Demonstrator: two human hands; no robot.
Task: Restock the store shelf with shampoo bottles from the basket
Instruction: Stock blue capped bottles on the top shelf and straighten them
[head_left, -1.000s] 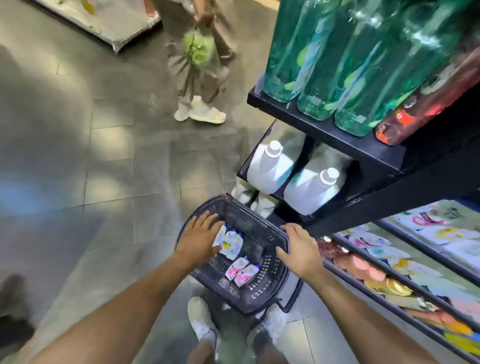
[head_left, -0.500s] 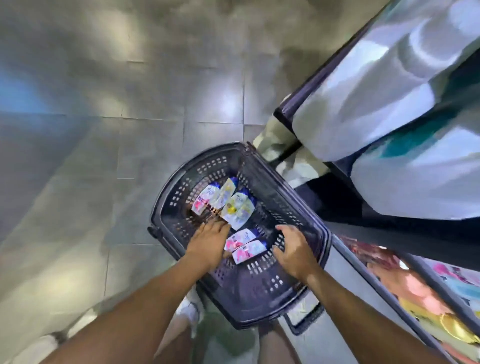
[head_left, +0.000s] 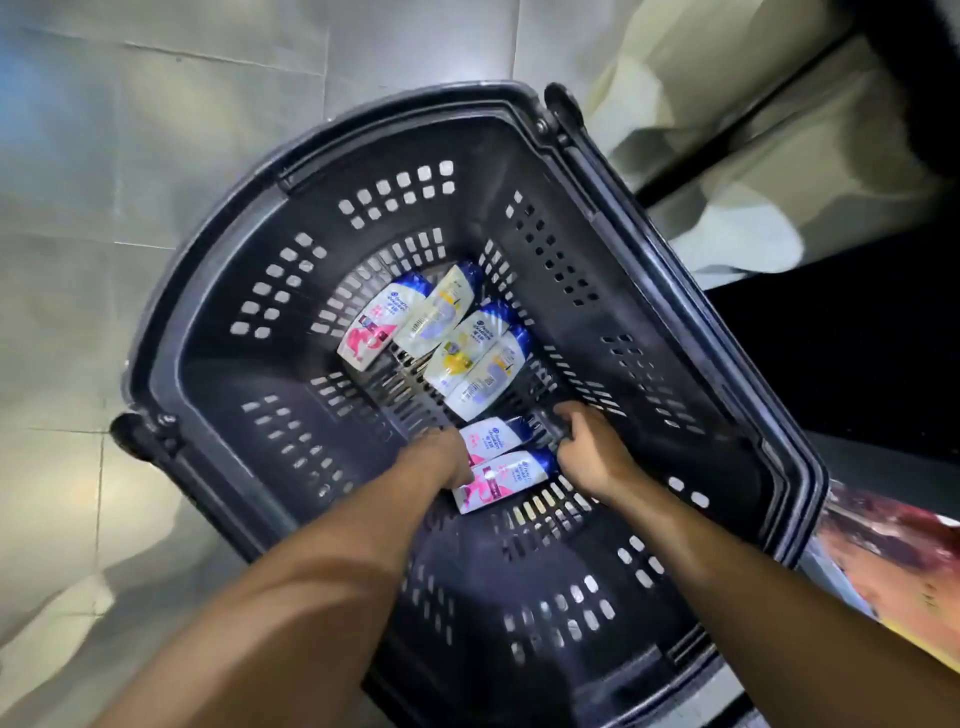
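Fingers (head_left: 569, 415) of the right hand (head_left: 592, 454) are being curled round the cap ends of the near pair (head_left: 501, 480) of bottles, low in the basket (head_left: 208, 374). Left hand (head_left: 441, 460) is being laid at the base ends of the same pair. Its fingertips are being hidden by the back of the hand, so it cannot be told whether they are clamped or apart. Six bottles in all are being carried flat on the basket's slotted bottom: the near pair, pink-labelled, and the far four (head_left: 447, 338), side by side, caps pointing far right. Basket is being stood on grey floor tiles (head_left: 130, 156), beside a dark shelf (head_left: 857, 364) on the right, where pale packs (head_left: 727, 104) are being kept.
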